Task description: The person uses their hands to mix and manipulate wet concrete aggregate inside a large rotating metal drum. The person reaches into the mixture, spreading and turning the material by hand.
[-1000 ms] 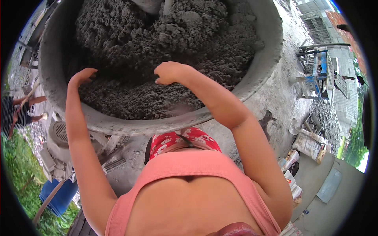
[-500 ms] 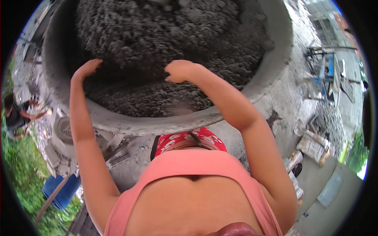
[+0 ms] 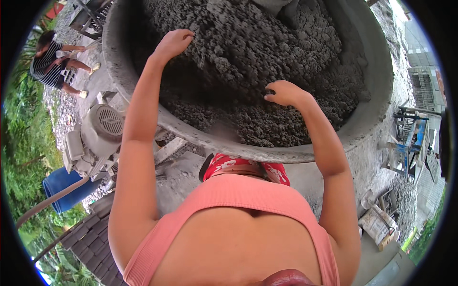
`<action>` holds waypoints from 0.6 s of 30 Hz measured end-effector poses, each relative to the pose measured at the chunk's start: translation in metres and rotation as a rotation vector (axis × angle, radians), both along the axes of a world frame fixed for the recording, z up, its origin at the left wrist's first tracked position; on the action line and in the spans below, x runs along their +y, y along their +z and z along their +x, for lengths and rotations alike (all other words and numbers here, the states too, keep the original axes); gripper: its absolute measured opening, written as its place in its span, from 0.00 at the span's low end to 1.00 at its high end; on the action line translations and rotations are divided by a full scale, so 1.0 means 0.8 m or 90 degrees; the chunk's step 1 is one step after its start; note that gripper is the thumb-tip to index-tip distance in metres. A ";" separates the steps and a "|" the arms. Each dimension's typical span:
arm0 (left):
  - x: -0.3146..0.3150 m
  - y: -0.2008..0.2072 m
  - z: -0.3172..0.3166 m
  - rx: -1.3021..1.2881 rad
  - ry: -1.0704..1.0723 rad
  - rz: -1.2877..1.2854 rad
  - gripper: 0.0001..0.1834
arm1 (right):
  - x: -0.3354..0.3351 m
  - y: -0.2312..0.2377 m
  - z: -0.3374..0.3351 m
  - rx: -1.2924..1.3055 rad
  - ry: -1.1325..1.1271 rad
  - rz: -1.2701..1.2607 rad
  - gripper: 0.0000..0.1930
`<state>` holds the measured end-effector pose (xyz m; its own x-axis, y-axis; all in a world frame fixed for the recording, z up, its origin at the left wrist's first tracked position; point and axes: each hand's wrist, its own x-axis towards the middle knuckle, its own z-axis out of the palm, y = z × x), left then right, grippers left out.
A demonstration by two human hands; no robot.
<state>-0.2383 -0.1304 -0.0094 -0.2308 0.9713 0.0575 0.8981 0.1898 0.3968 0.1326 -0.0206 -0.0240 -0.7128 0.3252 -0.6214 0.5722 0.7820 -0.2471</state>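
Observation:
A wide round grey mixing drum stands before me, half full of damp, crumbly grey concrete mix that is smeared by motion. Over the left part of the mix, my left hand reaches in with bent fingers held together; what they hold, if anything, is hidden. My right hand is over the near right part, thumb and fingers curled toward each other. Something dark shows between them, and I cannot tell if it is a lump or the mix behind. A grey, mix-coated part of the drum's inside shows at the top.
A motor sits left of the drum, near a blue barrel and stacked dark blocks. Farther left, a person in a striped shirt bends over a handle. To the right are a blue metal frame, gravel and a sack.
My view has swung left, so the drum sits farther right and the motor shows fully. My left hand has moved farther in over the mix; the right stays low over it.

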 end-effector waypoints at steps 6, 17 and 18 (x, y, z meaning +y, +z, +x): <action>-0.015 0.018 -0.016 0.035 0.077 0.181 0.16 | 0.000 0.036 0.008 0.046 -0.044 0.047 0.25; -0.045 0.039 -0.037 0.041 0.088 0.338 0.13 | -0.065 0.053 -0.002 0.146 0.066 0.032 0.24; -0.044 0.034 -0.039 0.067 0.097 0.354 0.14 | -0.075 0.053 -0.004 0.118 0.094 0.033 0.24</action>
<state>-0.2694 -0.1654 0.0179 -0.3308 0.7448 0.5795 0.9169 0.1085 0.3841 0.1291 -0.0802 0.0188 -0.8552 0.2371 -0.4608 0.3995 0.8680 -0.2948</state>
